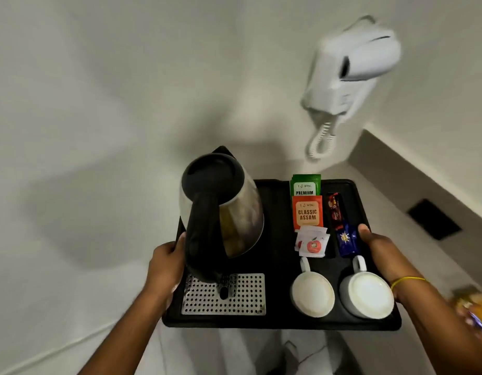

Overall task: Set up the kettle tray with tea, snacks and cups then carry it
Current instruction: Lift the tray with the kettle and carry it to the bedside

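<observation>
A black tray (277,322) is held in the air in front of me. My left hand (165,262) grips its left edge and my right hand (378,250) grips its right edge. A steel kettle (221,209) with a black lid and handle stands on the tray's left side, above a perforated metal plate (242,296). Green tea sachets (305,185) and orange tea sachets (307,212) stand in the middle slots, with white sachets (311,242) below them. Red snack packets (334,209) and a blue packet (346,240) lie to their right. Two white cups (313,292) (367,293) sit upside down at the front right.
A white wall-mounted hair dryer (353,71) with a coiled cord hangs on the wall ahead to the right. A pale ledge (413,180) runs along the right with a dark panel (433,219) on it. Orange packets (472,307) show at the right edge.
</observation>
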